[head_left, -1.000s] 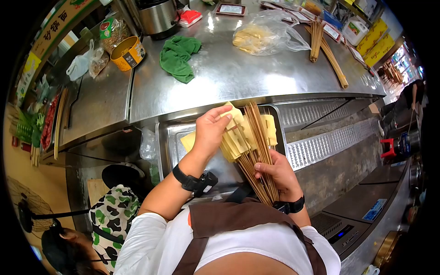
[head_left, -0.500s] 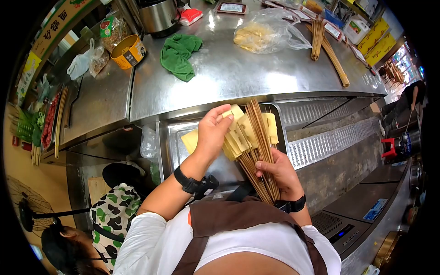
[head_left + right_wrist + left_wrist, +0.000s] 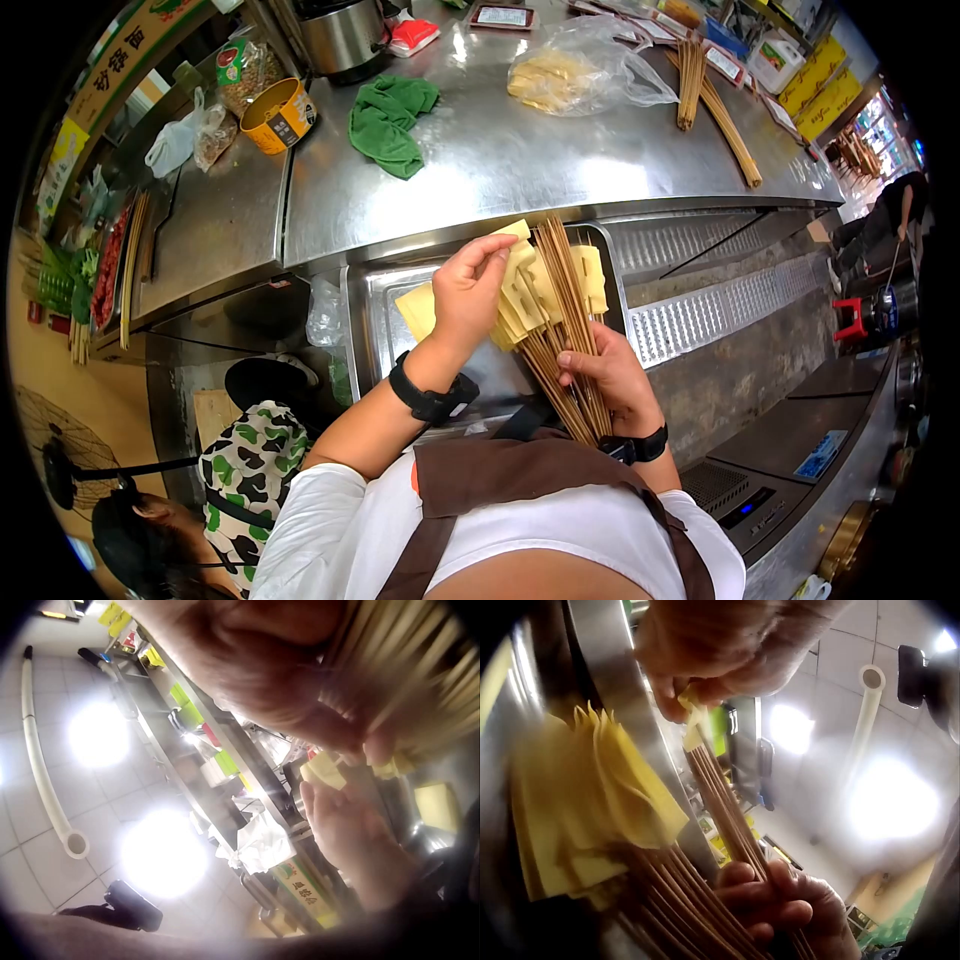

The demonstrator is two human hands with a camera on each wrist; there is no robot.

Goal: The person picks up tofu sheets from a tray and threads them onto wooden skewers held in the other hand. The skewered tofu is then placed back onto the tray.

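My left hand (image 3: pixel 468 292) pinches a thin yellow sheet (image 3: pixel 516 230), which looks like tofu skin, between thumb and fingers. In the left wrist view, that pinched sheet (image 3: pixel 694 724) meets the tips of bare wooden skewers (image 3: pixel 731 806). My right hand (image 3: pixel 618 378) grips a thick bundle of wooden skewers (image 3: pixel 568 285), curled round it below the sheets. Folded yellow sheets (image 3: pixel 577 802) are threaded on the other skewers of the bundle, left of the bare ones. A metal tray (image 3: pixel 375 300) lies beneath, with another yellow sheet (image 3: pixel 415 310) at its left.
A steel counter (image 3: pixel 450 190) runs beyond the tray. On it lie a green cloth (image 3: pixel 388 125), a plastic bag (image 3: pixel 620 75) with yellow food, an orange tub (image 3: pixel 280 115) and more skewers (image 3: pixel 690 85). A person in a camouflage top (image 3: pixel 250 455) is at the left.
My left hand has shifted slightly right towards the skewer tips, its wrist turning, with the pinched sheet in its fingers. The right hand and its bundle stay nearly still.
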